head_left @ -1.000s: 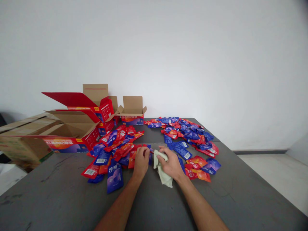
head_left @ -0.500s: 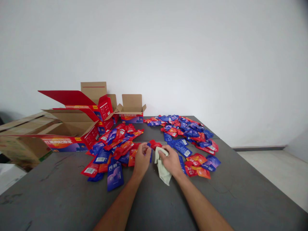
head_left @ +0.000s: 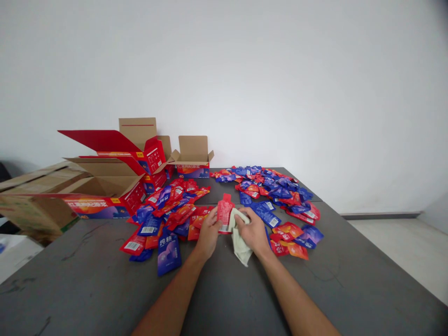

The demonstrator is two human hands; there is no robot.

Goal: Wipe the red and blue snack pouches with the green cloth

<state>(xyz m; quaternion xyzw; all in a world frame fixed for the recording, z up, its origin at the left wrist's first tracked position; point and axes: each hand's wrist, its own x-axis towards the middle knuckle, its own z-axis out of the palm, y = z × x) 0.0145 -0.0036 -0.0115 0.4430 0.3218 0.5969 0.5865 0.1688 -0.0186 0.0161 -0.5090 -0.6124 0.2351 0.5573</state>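
Note:
Between my hands is a red pouch [head_left: 224,214], upright with its narrow spout end on top and a barcode low on its face. My left hand [head_left: 209,235] grips its left edge. My right hand [head_left: 252,231] is closed on a pale cloth [head_left: 241,247], which hangs down below the fingers and touches the pouch's right side. Left of my hands lies a heap of red and blue pouches [head_left: 175,207], with a blue pouch [head_left: 168,253] at its near end. Just right of my right hand are several more pouches [head_left: 289,235], partly covered by the hand.
Open red printed cartons [head_left: 129,198] stand at the left of the dark table [head_left: 224,298]. A smaller open carton [head_left: 193,171] is at the back. A large pouch pile [head_left: 269,182] spreads over the back right. Brown cardboard boxes [head_left: 31,212] sit beyond the left edge.
A red pouch is now held up in my left hand, its printed back showing. The cloth in my right hand has come against it. The view has shifted slightly.

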